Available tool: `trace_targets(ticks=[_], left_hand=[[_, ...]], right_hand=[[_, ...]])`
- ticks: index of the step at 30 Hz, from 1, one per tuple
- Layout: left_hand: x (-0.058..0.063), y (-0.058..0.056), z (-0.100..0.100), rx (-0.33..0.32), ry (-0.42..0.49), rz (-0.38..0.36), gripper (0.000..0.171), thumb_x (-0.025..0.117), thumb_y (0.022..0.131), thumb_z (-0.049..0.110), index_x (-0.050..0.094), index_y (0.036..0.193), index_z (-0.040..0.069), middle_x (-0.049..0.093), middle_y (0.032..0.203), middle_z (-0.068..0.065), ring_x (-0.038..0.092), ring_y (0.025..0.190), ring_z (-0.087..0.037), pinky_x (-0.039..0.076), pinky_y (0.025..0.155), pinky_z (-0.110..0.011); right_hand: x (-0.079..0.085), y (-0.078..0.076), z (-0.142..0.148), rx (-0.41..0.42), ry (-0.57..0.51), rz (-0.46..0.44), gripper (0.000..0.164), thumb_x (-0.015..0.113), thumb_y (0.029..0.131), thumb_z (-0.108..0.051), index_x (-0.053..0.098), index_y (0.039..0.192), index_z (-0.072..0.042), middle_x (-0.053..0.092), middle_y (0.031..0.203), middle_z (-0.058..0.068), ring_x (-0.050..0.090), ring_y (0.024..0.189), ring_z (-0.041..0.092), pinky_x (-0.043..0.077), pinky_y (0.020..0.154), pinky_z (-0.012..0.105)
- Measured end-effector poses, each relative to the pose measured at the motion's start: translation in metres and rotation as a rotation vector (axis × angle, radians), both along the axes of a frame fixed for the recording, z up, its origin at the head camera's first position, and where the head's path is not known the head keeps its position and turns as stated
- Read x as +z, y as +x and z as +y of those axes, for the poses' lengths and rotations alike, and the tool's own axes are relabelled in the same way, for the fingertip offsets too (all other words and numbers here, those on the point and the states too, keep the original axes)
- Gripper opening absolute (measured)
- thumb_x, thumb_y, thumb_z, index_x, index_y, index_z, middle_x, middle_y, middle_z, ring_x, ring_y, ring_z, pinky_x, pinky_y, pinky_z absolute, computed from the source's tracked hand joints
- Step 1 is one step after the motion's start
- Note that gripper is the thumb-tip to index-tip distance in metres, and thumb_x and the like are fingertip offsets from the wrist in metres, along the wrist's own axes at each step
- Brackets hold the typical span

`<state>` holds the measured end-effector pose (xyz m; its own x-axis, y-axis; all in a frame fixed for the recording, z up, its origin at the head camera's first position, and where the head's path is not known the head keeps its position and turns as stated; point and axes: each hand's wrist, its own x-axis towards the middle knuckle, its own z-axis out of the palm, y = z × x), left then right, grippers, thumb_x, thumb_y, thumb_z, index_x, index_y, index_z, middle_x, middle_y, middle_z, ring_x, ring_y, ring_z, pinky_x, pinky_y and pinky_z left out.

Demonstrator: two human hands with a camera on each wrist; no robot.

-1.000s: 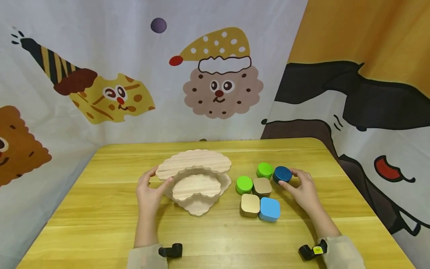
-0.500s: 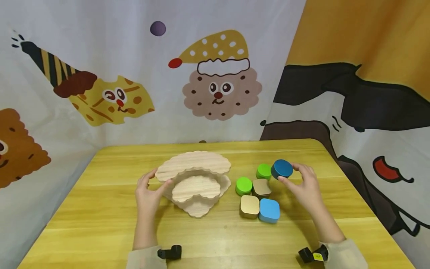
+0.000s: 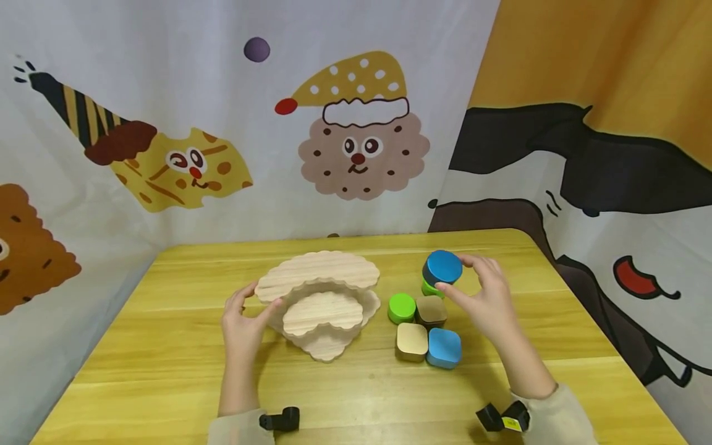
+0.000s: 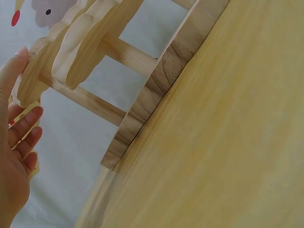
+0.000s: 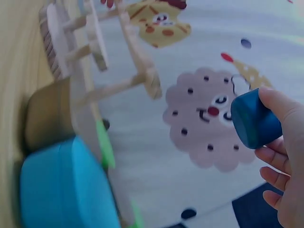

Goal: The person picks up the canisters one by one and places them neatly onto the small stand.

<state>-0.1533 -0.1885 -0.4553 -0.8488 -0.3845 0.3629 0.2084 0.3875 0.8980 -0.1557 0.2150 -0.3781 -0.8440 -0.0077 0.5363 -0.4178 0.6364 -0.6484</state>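
Note:
A tiered wooden stand (image 3: 319,269) with scalloped edges is on the table. My left hand (image 3: 242,327) holds the left edge of its top tier, thumb in front and index finger partly hidden behind in the left wrist view. Between the thumb and fingers of my right hand (image 3: 489,300) is a dark blue round tin (image 3: 443,268), tilted and raised off the table. Below it, a green round tin (image 3: 431,289) is mostly covered from the head camera. Another green round tin (image 3: 402,308) stands nearer the wooden stand.
Two gold square tins, one lighter (image 3: 412,341) and one darker (image 3: 431,311), stand beside a light blue square tin (image 3: 444,347). A cartoon-printed curtain (image 3: 211,62) hangs behind the wooden table (image 3: 356,402).
My right hand has lifted the dark blue tin off the table and carried it left, over the farther green tin. My left hand stays at the wooden stand.

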Motion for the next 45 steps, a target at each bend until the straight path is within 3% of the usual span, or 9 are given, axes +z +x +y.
trace_targets(ticks=[7, 18, 29, 37, 45], left_hand=[[0.000, -0.001, 0.001, 0.001, 0.015, -0.022, 0.062, 0.088, 0.067, 0.018, 0.063, 0.122, 0.003, 0.058, 0.123, -0.012, 0.043, 0.119, -0.023, 0.030, 0.098, -0.050], [0.000, -0.002, -0.001, 0.021, 0.005, 0.022, 0.059, 0.089, 0.066, 0.016, 0.065, 0.118, 0.003, 0.061, 0.119, -0.009, 0.045, 0.115, -0.020, 0.030, 0.095, -0.049], [-0.002, -0.002, -0.001, 0.011, 0.001, 0.033, 0.058, 0.089, 0.067, 0.018, 0.064, 0.117, 0.003, 0.061, 0.118, -0.009, 0.046, 0.114, -0.020, 0.031, 0.095, -0.050], [-0.002, -0.002, -0.001, 0.015, -0.013, 0.052, 0.055, 0.088, 0.069, 0.015, 0.064, 0.117, 0.002, 0.061, 0.115, -0.010, 0.046, 0.111, -0.018, 0.031, 0.091, -0.043], [-0.004, -0.002, -0.001, 0.023, -0.025, 0.081, 0.055, 0.087, 0.069, 0.012, 0.064, 0.117, -0.001, 0.061, 0.114, -0.015, 0.047, 0.107, -0.016, 0.031, 0.088, -0.039]], right_hand=[[0.015, -0.002, -0.027, 0.071, -0.006, 0.002, 0.056, 0.086, 0.071, -0.019, 0.062, 0.119, -0.005, 0.060, 0.111, 0.008, 0.044, 0.108, 0.024, 0.035, 0.087, 0.048], [0.033, -0.006, -0.069, 0.191, 0.006, -0.040, 0.058, 0.084, 0.074, -0.029, 0.060, 0.122, -0.006, 0.058, 0.117, 0.004, 0.045, 0.112, 0.022, 0.037, 0.090, 0.049], [0.039, -0.014, -0.111, 0.319, -0.027, -0.003, 0.054, 0.085, 0.073, -0.027, 0.062, 0.119, -0.008, 0.060, 0.116, 0.002, 0.047, 0.111, 0.019, 0.038, 0.091, 0.047], [0.038, -0.022, -0.140, 0.361, -0.059, -0.050, 0.053, 0.085, 0.072, -0.033, 0.064, 0.117, -0.013, 0.059, 0.115, -0.005, 0.045, 0.111, 0.012, 0.038, 0.091, 0.045], [0.035, -0.029, -0.162, 0.388, -0.048, -0.036, 0.052, 0.085, 0.072, -0.033, 0.065, 0.116, -0.014, 0.061, 0.111, -0.006, 0.046, 0.108, 0.011, 0.039, 0.088, 0.040]])
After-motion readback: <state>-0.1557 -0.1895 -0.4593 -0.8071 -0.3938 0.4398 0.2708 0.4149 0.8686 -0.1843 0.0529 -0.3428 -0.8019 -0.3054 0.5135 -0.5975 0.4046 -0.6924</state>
